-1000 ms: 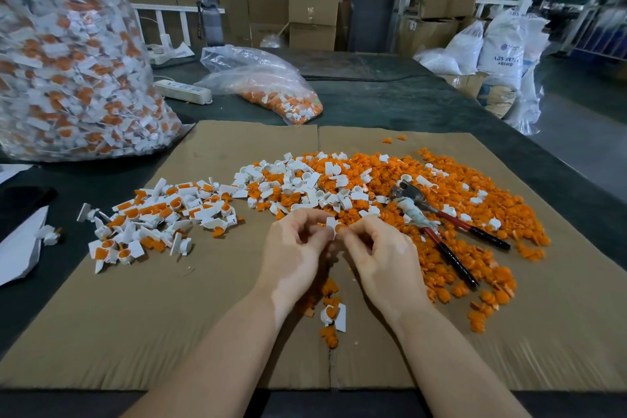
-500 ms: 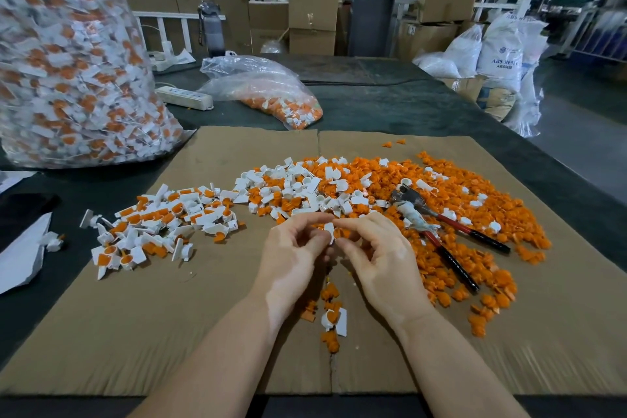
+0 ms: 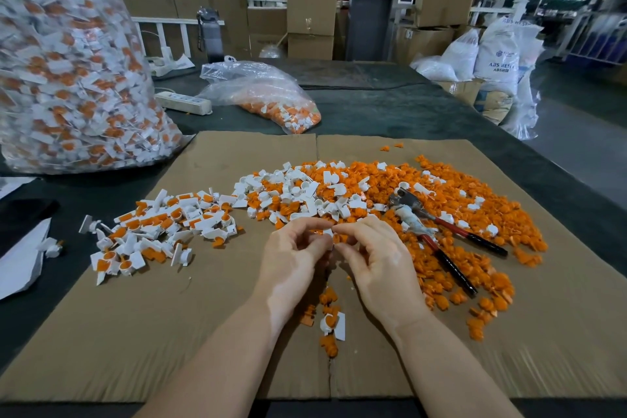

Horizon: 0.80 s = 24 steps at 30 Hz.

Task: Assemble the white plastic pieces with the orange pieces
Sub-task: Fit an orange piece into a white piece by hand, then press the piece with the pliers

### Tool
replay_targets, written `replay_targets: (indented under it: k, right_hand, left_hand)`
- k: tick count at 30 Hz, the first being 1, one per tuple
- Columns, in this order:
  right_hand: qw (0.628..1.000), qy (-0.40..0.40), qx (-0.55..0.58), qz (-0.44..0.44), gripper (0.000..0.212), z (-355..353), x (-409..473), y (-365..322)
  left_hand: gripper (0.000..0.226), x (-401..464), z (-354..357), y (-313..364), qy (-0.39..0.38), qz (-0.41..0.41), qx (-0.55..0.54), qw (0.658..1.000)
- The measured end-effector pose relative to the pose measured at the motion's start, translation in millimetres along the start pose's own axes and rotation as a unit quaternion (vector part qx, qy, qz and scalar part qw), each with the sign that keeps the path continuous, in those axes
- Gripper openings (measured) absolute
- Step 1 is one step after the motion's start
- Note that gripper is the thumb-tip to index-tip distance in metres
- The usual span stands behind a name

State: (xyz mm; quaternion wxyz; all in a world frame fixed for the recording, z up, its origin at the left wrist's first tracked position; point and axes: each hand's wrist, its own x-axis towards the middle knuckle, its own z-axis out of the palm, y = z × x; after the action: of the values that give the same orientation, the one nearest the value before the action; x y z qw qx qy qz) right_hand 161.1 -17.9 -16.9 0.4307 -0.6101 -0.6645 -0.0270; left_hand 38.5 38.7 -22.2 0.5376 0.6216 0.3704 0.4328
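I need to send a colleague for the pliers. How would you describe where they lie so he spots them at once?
Start at the cardboard sheet covering the dark table. On its right half spreads a heap of loose orange pieces, and the pliers lie on top of it, right of the person's right hand. They are the only metal tool there, with red and black handles.

Only one thing bears print that can be made out — the white sack [image 3: 497,56] standing among others off the table's far right corner. Beneath a small dark logo it carries the line "ABS RESIN", its last letters running off round the sack's curve, and under that a smaller line that begins "ABS" and then blurs. Faint lettering near the top of the same sack is too smeared to read, and the marks on the cardboard boxes [image 3: 310,20] behind the table — small dark smudges — cannot be read either.
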Motion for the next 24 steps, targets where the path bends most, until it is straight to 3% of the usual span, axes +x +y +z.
replay_targets:
  k: [7,10,13,15,17,20,24]
  right_hand:
    - [1.000,0.001,-0.021,0.013,0.025,-1.4,-0.7,0.2]
    - [0.993,0.032,-0.077,0.089,0.034,-11.4,1.6,6.0]
    - [0.946,0.018,-0.206,0.249,0.048,-32.8,7.5,22.4]
    - [0.890,-0.060,-0.290,0.347,0.056,-49.6,11.1,35.4]
    - [0.846,-0.150,-0.305,0.409,0.061,-60.8,15.7,45.7]
    - [0.826,-0.200,-0.307,0.428,0.064,-63.7,23.0,55.1]
    - [0.825,-0.191,-0.320,0.425,0.064,-61.5,28.5,60.0]
  left_hand:
    - [0.010,1.5,1.8,3.9,0.013,0.003,0.006,1.000]
    - [0.011,2.4,1.5,6.5,0.017,-0.022,-0.027,0.999]
    - [0.012,4.1,2.2,7.3,0.023,-0.044,-0.038,0.998]
    - [0.012,5.8,2.7,7.3,0.029,-0.052,-0.043,0.997]
    - [0.012,7.4,3.5,7.4,0.032,-0.061,-0.052,0.996]
    - [0.012,9.8,3.9,6.8,0.038,-0.076,-0.062,0.994]
    - [0.013,11.4,3.6,6.6,0.043,-0.087,-0.071,0.993]
